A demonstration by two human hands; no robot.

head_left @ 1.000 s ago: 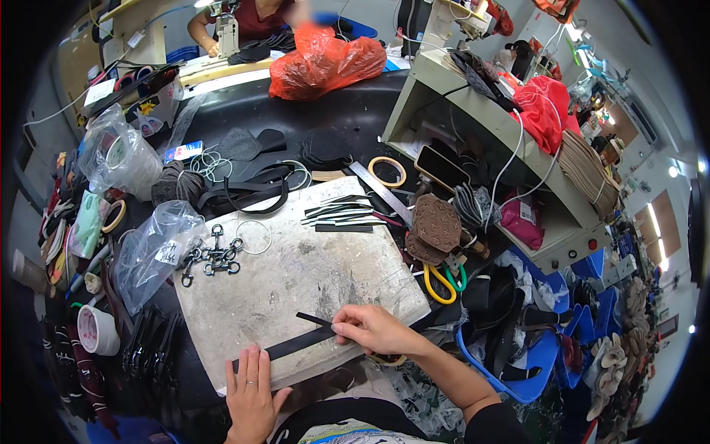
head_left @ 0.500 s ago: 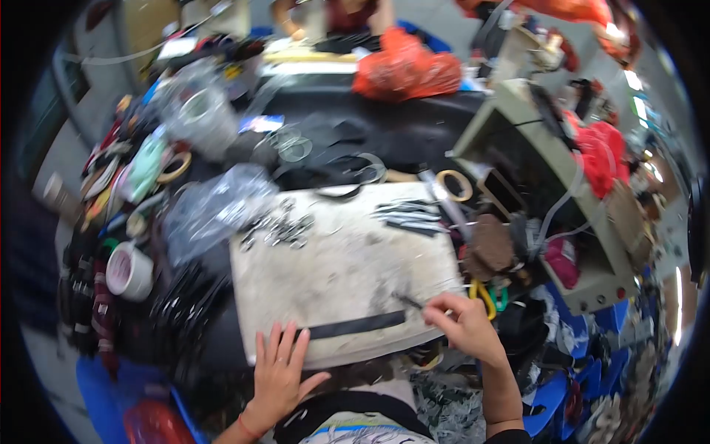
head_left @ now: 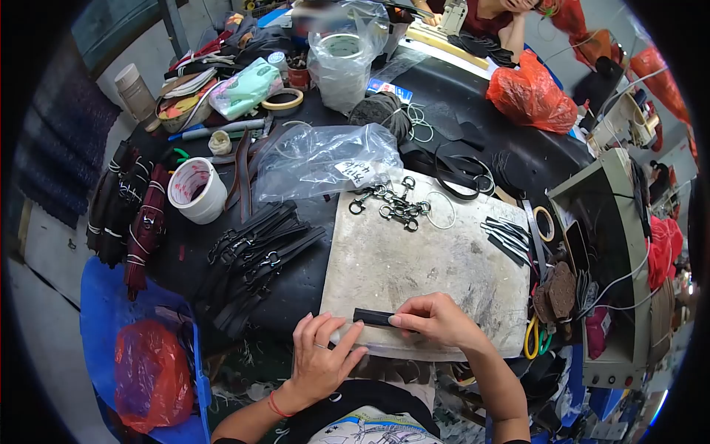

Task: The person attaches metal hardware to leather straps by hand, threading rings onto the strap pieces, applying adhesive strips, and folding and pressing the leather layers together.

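My right hand pinches the right end of a short black strip near the front edge of a worn, pale work board. The strip seems folded or doubled, though its right end is hidden under my fingers. Just left of it, my left hand rests at the board's front edge with its fingers apart, the fingertips close to the strip's left end. Metal snap hooks lie in a pile at the board's back left. Several narrow black strips are laid at its right side.
Black straps with metal fittings lie left of the board, near a white tape roll. A clear plastic bag overlaps its back left corner. Yellow-handled scissors sit at the right edge. A person sits across the table.
My view has swung left. My right hand has come left and now grips the strip, which lay long and flat before; the small dark piece it held is no longer seen apart.
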